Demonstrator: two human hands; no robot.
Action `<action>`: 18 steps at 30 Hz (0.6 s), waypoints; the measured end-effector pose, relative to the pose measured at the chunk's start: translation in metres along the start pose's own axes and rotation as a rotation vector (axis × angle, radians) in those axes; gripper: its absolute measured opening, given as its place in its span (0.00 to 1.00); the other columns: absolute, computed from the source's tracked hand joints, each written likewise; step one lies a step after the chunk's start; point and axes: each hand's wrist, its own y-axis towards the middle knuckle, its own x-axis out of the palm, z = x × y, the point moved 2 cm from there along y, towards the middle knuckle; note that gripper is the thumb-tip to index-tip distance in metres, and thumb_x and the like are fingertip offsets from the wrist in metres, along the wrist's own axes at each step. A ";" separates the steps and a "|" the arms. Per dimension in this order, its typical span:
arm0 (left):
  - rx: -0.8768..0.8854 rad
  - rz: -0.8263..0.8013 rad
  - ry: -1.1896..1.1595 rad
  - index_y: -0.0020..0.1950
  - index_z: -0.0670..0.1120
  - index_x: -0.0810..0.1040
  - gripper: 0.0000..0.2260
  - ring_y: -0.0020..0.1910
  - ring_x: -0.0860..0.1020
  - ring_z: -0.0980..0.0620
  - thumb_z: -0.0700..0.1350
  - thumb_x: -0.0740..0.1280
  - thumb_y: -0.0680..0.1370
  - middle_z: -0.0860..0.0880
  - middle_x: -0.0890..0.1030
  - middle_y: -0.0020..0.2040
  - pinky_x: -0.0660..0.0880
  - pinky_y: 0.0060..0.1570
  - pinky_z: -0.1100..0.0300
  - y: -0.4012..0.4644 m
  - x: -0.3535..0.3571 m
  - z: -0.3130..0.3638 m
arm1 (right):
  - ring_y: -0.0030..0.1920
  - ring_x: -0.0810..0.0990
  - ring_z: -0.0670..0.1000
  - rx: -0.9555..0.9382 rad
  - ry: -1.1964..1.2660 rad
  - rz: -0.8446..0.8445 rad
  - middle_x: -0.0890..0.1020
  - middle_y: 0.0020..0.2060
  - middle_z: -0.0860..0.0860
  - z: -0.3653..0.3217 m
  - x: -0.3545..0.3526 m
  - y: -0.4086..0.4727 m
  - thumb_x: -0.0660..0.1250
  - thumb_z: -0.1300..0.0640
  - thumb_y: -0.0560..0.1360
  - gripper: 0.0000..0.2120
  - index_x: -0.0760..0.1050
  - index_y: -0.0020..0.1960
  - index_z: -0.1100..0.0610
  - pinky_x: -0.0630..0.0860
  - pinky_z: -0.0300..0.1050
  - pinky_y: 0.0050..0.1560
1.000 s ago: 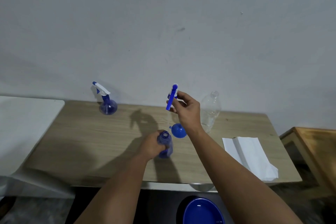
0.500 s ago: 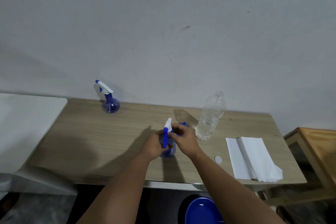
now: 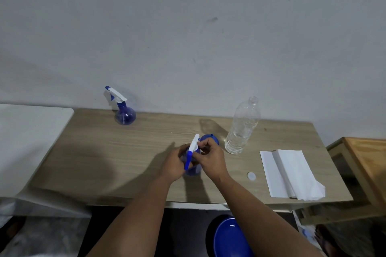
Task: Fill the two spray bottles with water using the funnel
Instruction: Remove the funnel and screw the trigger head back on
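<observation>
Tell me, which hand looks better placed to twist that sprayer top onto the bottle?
Probably the right hand: its fingers already pinch the sprayer head at the neck of the near spray bottle, so it could turn it. The left hand wraps the bottle's body, steadying it on the wooden table.

**Lighting and image quality**

I read dim, cool light. Soft shadows fall leftward across the tabletop (image 3: 104,152), so the source sits to the right. No glare. Focus is slightly soft throughout. Wide-angle distortion bends the frame edges.
</observation>
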 end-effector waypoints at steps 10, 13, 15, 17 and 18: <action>-0.110 -0.048 -0.107 0.60 0.43 0.80 0.19 0.52 0.83 0.51 0.32 0.73 0.71 0.46 0.83 0.55 0.81 0.53 0.59 -0.001 -0.002 -0.011 | 0.48 0.82 0.47 -0.048 -0.022 -0.114 0.83 0.48 0.57 -0.002 -0.005 0.001 0.74 0.73 0.71 0.12 0.77 0.50 0.62 0.78 0.42 0.54; -0.135 -0.038 -0.016 0.66 0.40 0.78 0.20 0.46 0.80 0.59 0.27 0.66 0.76 0.50 0.80 0.52 0.76 0.44 0.73 -0.001 0.001 -0.009 | 0.46 0.80 0.46 -0.032 -0.005 -0.138 0.79 0.45 0.52 -0.002 -0.006 0.003 0.75 0.73 0.69 0.16 0.75 0.51 0.61 0.78 0.41 0.51; -0.096 -0.053 -0.110 0.64 0.35 0.77 0.17 0.42 0.82 0.59 0.24 0.62 0.78 0.47 0.82 0.49 0.77 0.39 0.71 -0.002 0.005 -0.005 | 0.50 0.83 0.48 -0.049 -0.003 -0.162 0.83 0.48 0.50 -0.003 -0.008 0.001 0.74 0.72 0.71 0.18 0.78 0.57 0.58 0.79 0.40 0.55; -0.071 0.013 -0.013 0.62 0.35 0.78 0.15 0.42 0.83 0.56 0.24 0.61 0.79 0.47 0.84 0.47 0.78 0.39 0.69 -0.002 0.003 -0.005 | 0.53 0.84 0.52 -0.079 -0.034 -0.160 0.85 0.51 0.53 -0.001 -0.009 0.000 0.74 0.69 0.74 0.15 0.81 0.57 0.56 0.80 0.43 0.57; -0.090 0.007 -0.010 0.63 0.36 0.78 0.16 0.43 0.82 0.58 0.25 0.61 0.79 0.49 0.84 0.48 0.77 0.40 0.71 -0.001 0.004 -0.006 | 0.52 0.84 0.51 -0.082 -0.039 -0.149 0.85 0.50 0.54 -0.001 -0.008 0.000 0.74 0.69 0.74 0.13 0.80 0.55 0.57 0.79 0.43 0.56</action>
